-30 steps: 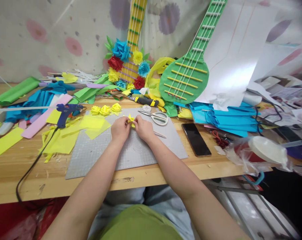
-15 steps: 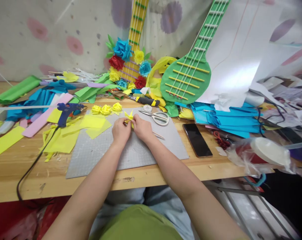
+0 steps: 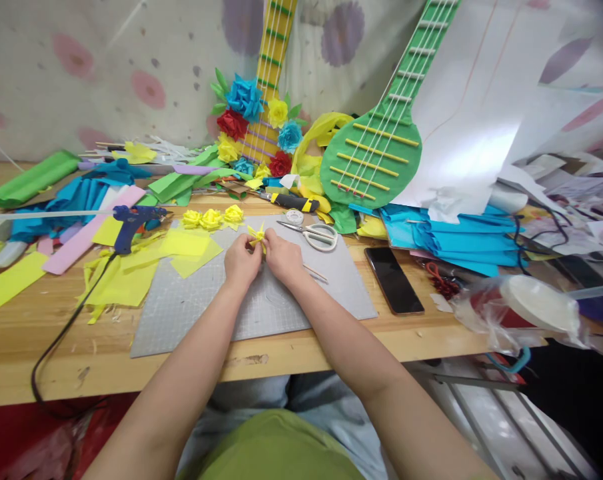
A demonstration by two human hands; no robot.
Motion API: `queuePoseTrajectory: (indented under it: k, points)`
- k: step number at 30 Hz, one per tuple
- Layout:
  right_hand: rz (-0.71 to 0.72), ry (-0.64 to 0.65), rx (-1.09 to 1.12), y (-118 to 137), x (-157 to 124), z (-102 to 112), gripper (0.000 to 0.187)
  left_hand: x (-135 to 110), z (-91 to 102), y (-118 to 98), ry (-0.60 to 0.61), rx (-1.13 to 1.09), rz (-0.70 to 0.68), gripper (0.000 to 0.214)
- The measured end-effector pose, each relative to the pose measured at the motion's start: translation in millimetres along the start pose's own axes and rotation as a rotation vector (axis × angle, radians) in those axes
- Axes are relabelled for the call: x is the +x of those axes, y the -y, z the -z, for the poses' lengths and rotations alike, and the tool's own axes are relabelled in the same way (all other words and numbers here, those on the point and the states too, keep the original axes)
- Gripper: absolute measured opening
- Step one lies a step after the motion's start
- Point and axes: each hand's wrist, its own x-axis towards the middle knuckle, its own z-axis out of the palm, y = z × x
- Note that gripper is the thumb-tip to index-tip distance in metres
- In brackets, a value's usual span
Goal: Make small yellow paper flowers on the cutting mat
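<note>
Between my fingertips, over the grey cutting mat (image 3: 191, 313), is a small yellow paper flower (image 3: 257, 233) with pointed petals. My left hand (image 3: 242, 259) pinches it from the left, and my right hand (image 3: 282, 257) grips it from the right; its lower part is hidden by my fingers. A thin wooden stick (image 3: 316, 273) lies on the mat beside my right hand. Scissors (image 3: 321, 237) with pale handles rest just beyond that hand. Three finished-looking yellow paper roses (image 3: 212, 219) sit in a row behind my left hand, near flat yellow paper pieces (image 3: 194, 248).
A blue glue gun (image 3: 129, 227) with a black cord stands at left among coloured paper strips. Green (image 3: 376, 160) and yellow (image 3: 268, 80) paper guitars lean at the back. A phone (image 3: 394, 280) lies right of the mat, near folded blue paper (image 3: 451, 233).
Both hands keep hold of the yellow paper flower in nearly the same spot. Its petals have turned slightly between my fingers.
</note>
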Motion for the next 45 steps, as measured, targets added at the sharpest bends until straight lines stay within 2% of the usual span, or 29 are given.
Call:
queuePoseTrajectory:
  k: [2, 5, 8, 11, 14, 18, 22, 27, 36, 41, 45]
  points:
    - [-0.006, -0.011, -0.001, 0, 0, 1, 0.03, 2, -0.8, 0, 0.019, -0.206, 0.062, 0.019]
    - [0.032, -0.032, 0.016, 0, 0, 3, 0.029, 8, -0.3, -1, 0.023, -0.502, 0.245, 0.022]
    - [0.103, -0.052, 0.039, -2, 0, 6, 0.028, 12, 4.2, -4, 0.025, -0.644, 0.399, 0.018]
    - [0.145, -0.078, 0.053, -4, -1, 8, 0.026, 14, 9.7, -6, 0.087, -0.725, 0.462, 0.021]
    - [0.179, -0.105, 0.069, -6, 0, 8, 0.024, 14, 11.1, -4, 0.112, -0.757, 0.463, 0.021]
    - [0.187, -0.121, 0.109, -7, 0, 5, 0.024, 12, 6.8, -3, 0.06, -0.677, 0.433, 0.016]
    - [0.098, -0.089, 0.146, -6, 3, 2, 0.025, 10, 2.8, -5, 0.033, -0.61, 0.385, 0.015]
    - [0.018, -0.088, 0.202, -5, 6, 2, 0.023, 9, 2.4, -5, 0.033, -0.685, 0.376, 0.016]
    - [0.057, -0.081, 0.222, -5, 2, 1, 0.024, 12, 1.4, -2, 0.029, -0.715, 0.395, 0.016]
    - [0.081, -0.08, 0.198, -4, 0, 1, 0.02, 12, -1.6, -1, -0.022, -0.627, 0.373, 0.012]
    - [0.072, -0.057, 0.159, -5, 2, 1, 0.022, 11, -3.8, 2, -0.034, -0.563, 0.33, 0.018]
